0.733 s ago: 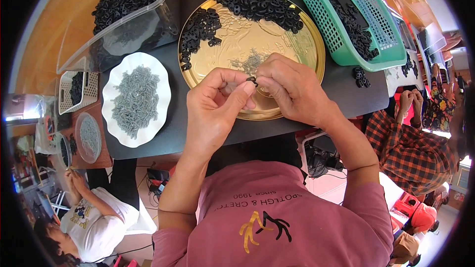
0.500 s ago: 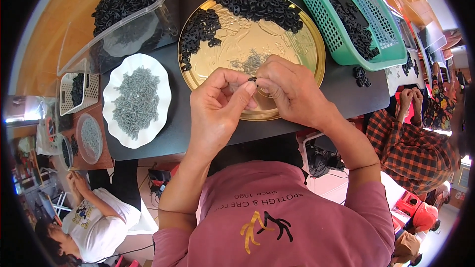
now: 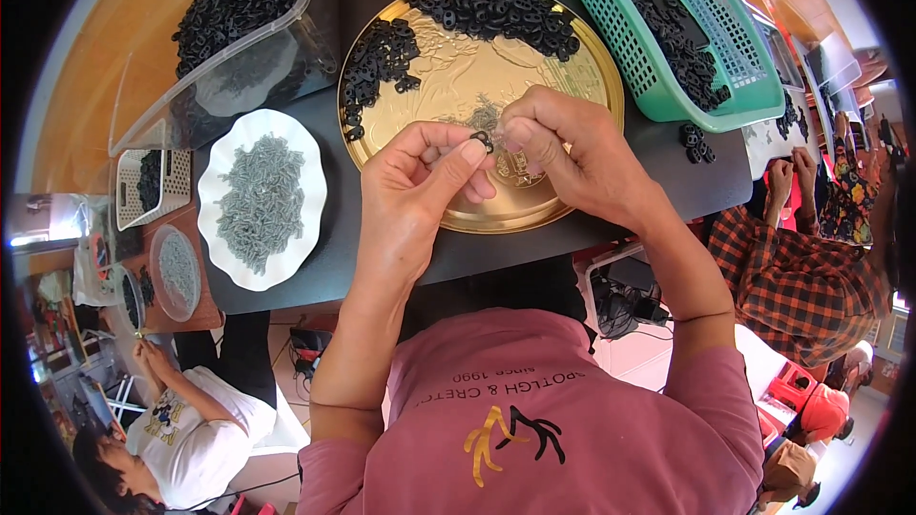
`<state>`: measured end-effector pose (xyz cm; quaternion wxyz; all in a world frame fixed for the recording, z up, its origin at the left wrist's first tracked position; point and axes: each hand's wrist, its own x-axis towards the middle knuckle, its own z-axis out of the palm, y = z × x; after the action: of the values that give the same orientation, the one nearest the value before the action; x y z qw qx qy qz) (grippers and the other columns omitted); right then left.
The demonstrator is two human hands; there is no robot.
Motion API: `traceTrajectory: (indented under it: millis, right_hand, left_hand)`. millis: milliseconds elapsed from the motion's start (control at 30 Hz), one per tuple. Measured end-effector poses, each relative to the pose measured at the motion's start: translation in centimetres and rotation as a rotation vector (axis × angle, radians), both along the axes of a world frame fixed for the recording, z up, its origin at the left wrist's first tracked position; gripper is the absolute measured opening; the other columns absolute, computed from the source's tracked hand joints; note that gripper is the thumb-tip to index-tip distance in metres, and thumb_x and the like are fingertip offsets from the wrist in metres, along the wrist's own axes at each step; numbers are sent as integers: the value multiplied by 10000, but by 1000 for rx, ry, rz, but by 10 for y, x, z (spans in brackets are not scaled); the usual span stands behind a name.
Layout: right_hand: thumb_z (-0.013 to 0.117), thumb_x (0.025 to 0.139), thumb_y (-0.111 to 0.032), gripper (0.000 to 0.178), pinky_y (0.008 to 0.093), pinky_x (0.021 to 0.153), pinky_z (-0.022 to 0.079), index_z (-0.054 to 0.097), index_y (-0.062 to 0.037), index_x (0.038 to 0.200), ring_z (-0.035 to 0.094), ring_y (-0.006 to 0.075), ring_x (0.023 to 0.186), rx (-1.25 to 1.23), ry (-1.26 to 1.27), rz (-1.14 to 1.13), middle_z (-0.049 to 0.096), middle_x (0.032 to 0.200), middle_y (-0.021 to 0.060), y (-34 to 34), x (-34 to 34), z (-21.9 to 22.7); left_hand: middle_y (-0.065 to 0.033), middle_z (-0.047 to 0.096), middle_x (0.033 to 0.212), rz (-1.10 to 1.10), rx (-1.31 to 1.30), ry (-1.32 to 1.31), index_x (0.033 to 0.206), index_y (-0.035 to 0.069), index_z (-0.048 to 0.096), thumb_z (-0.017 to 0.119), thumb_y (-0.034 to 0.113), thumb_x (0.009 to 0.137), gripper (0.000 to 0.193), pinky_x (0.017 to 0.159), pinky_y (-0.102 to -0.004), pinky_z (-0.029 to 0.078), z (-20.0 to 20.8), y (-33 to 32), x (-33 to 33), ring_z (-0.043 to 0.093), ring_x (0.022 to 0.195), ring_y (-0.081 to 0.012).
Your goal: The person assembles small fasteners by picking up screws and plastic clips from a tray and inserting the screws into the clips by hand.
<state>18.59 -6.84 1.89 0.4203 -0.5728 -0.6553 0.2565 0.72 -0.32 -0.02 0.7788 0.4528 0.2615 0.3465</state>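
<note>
A small black plastic piece with a hole [image 3: 482, 141] is pinched between thumb and forefinger of my left hand [image 3: 405, 191]. Just right of it, my right hand [image 3: 577, 153] is closed in a pinch; whatever its fingertips hold is too small to make out. Both hands are over the near part of a round golden tray [image 3: 448, 67]. A little heap of thin silvery screws [image 3: 485, 114] lies on the tray beyond my fingers. Black pieces like the held one form a pile [image 3: 496, 14] along the tray's far rim and another [image 3: 380, 62] at its left.
Left of the tray stands a white scalloped plate [image 3: 212, 215] heaped with screws [image 3: 260, 205]. A clear bin [image 3: 310, 14] of black pieces is at the far left, a green basket [image 3: 625, 57] at the far right. Co-workers sit on the left [image 3: 196, 439] and right [image 3: 801, 286].
My hands have moved slightly apart, the right one away from the black piece. That piece has tilted in my left fingers, and its hole now shows.
</note>
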Motion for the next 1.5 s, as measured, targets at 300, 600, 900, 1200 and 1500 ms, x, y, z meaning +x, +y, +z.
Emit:
traceTrajectory:
  millis: [300, 600, 900, 1200, 1500]
  right_hand:
    - [557, 904, -89, 72, 350, 630, 451, 549, -19, 915, 565, 306, 712, 125, -152, 16, 546, 806, 134, -1, -10, -4]
    - [594, 857, -37, 90, 374, 592, 452, 528, -17, 914, 559, 326, 687, 225, -264, 17, 527, 792, 138, -2, -14, -8]
    - [571, 895, -101, 103, 364, 637, 460, 562, -2, 924, 567, 313, 714, 113, -146, 70, 555, 807, 138, 8, -2, 2]
    - [508, 900, -95, 251, 410, 772, 475, 604, -23, 1121, 595, 355, 857, 35, -555, -233, 580, 998, 167, 58, 41, -19]
    - [529, 852, -61, 248, 406, 756, 484, 633, -33, 1075, 604, 353, 843, -6, -632, -201, 592, 955, 158, 66, 36, -22]
  left_hand:
    - [-81, 662, 804, -18, 48, 44, 965, -26, 594, 630, 49, 885, 115, 612, -203, 485, 0, -2, -2, 614, 655, -94]
    - [-90, 662, 802, 2, 58, 59, 954, -29, 588, 627, 31, 883, 101, 609, -203, 489, 3, -6, 1, 617, 650, -98]
    - [-106, 662, 815, -5, 33, -14, 975, -28, 581, 619, 41, 894, 114, 629, -218, 489, 2, 1, -1, 612, 660, -111]
    - [-125, 667, 849, 61, 1, -93, 996, -23, 572, 615, 59, 901, 133, 642, -233, 490, -7, 2, -6, 607, 673, -121]
    - [-129, 668, 857, 86, 10, -100, 997, -18, 569, 614, 56, 900, 130, 641, -235, 491, -14, 5, -11, 609, 671, -126]
